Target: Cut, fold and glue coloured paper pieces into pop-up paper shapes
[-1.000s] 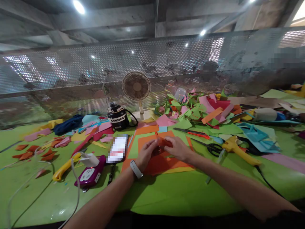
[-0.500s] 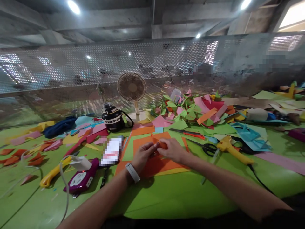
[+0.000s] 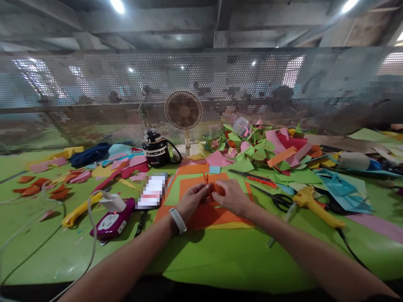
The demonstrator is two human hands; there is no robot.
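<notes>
Between my two hands is a small folded piece of orange paper [image 3: 206, 179], its pointed tip sticking up above the fingers. My left hand [image 3: 195, 199], with a white band at the wrist, pinches it from the left. From the right, my right hand [image 3: 231, 196] grips the same piece with bent fingers, which partly hide it. Beneath both hands lie flat orange sheets [image 3: 201, 220] and a light green sheet [image 3: 174, 191]. Just right of them rest black scissors [image 3: 280, 202] and a yellow glue gun [image 3: 317, 207].
A phone [image 3: 153, 191], a purple power strip [image 3: 115, 222] with a white plug and cable, and a yellow-handled tool [image 3: 80, 212] lie left. Behind stand a black jug [image 3: 155, 151] and a fan [image 3: 184, 110]. Paper scraps [image 3: 252, 144] heap at the back right.
The camera view has turned slightly left, so the scene sits further right. Both hands stay on the orange paper, with the fingers shifted a little and its tip now upright.
</notes>
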